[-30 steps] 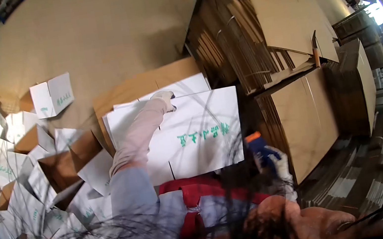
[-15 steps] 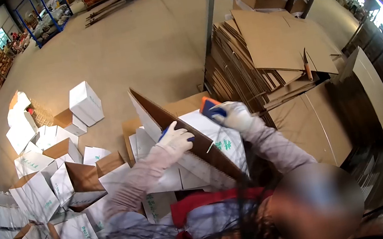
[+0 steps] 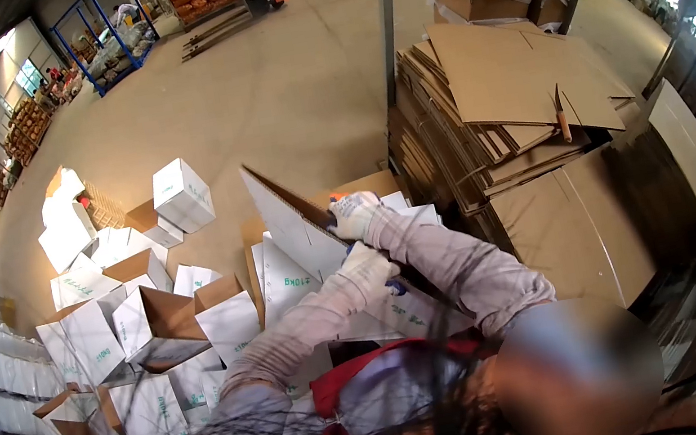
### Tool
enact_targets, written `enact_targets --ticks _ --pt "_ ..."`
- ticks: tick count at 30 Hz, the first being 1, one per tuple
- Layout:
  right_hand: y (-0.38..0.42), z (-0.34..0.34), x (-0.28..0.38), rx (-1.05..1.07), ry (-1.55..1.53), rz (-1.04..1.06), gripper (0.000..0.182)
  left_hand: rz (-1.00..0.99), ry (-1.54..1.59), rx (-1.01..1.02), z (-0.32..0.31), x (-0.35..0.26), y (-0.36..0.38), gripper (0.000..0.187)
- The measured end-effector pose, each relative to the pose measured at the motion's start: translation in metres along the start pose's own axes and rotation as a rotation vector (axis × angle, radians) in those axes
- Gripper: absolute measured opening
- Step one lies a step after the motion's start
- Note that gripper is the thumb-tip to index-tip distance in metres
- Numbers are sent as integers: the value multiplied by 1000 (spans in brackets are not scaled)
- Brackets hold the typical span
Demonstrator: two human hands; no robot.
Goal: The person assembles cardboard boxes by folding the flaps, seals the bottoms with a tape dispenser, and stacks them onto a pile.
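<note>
A folded white carton with a brown inside (image 3: pixel 282 214) stands tilted in front of me, its edge slanting down toward my body. My left hand (image 3: pixel 366 271), in a white glove with blue patches, is closed on the carton's edge. Just beyond it, my right hand (image 3: pixel 354 215), gloved too, is closed around a small orange tool at the same edge. Only a bit of orange shows above the fingers, so its kind is hidden. Under the carton are more white cartons with green print (image 3: pixel 287 283).
Several open white boxes (image 3: pixel 160 325) crowd the floor at left. Flat brown cardboard sheets (image 3: pixel 516 68) are stacked at right, with an orange-handled knife (image 3: pixel 563 124) on top. A metal post (image 3: pixel 387 29) rises beside the stack. Farther off stands a pallet jack (image 3: pixel 254 0).
My right hand has moved left with the orange tool, onto the carton's edge. My left hand has slid down the edge toward me. The view has shifted slightly.
</note>
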State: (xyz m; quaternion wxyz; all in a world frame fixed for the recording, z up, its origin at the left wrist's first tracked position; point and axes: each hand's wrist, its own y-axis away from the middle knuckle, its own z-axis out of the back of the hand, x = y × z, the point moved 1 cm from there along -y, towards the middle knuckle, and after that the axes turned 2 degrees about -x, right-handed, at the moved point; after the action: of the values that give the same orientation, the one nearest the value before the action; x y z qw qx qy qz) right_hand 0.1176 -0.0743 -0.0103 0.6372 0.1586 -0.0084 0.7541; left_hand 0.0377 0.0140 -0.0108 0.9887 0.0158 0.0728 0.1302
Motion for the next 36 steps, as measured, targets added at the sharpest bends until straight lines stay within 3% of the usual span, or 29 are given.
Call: enact_targets --ticks 2,4,7,8,10,12,14,16,17,18,19,20,21,22,24,25,29,31,33,34,35,36 --pt "-15 3 -27 -52 27 59 47 87 -59 118 13 0 5 25" --pt "-6 18 -70 -240 -24 82 46 35 -73 -3 37 9 35 26" --pt "41 45 -120 -183 58 29 40 125 105 -99 67 55 95 35" --pt "55 42 -127 -133 87 1 38 295 83 119 73 74 106 44" --pt "85 -2 -129 -351 -34 157 34 597 216 507 52 118 126 52" --pt "111 -5 -96 -358 131 214 30 570 417 741 41 123 126 58" --pt "115 -4 -73 -156 232 10 31 249 843 574 8 126 111 70" --pt "112 -7 -72 -176 191 -5 30 352 1237 574 7 68 72 72" --pt "108 -7 -73 -202 154 -17 30 490 986 517 32 16 52 76" --pt "107 -6 -74 -202 140 -15 30 231 709 346 -6 -1 38 75" --pt "106 -3 -75 -201 152 6 29 263 661 486 40 -42 22 81" --pt "104 -3 -77 -196 161 26 28 379 476 387 12 -58 17 75" --pt "105 -1 -77 -347 178 110 25 377 507 389 1 -56 12 69" --pt "105 1 -79 -242 171 79 24 385 550 395 -12 -51 12 64" --pt "105 -15 -91 -349 93 175 27 484 970 493 -92 12 22 53" --pt "106 -13 -83 -297 117 120 27 526 1002 499 -92 16 30 53" --pt "93 -2 -64 -246 158 55 28 482 415 699 -81 62 4 50" --pt "90 2 -64 -201 152 14 27 469 191 756 -64 56 -8 49" --pt "88 -3 -66 -213 179 28 27 508 188 428 -42 61 0 48" --pt "88 -2 -66 -228 179 31 26 452 -138 214 16 60 8 45" --pt "87 -2 -65 -238 179 28 25 475 -394 -71 34 89 17 42" --pt "88 -2 -64 -211 182 22 25 660 -384 -217 43 133 23 40"
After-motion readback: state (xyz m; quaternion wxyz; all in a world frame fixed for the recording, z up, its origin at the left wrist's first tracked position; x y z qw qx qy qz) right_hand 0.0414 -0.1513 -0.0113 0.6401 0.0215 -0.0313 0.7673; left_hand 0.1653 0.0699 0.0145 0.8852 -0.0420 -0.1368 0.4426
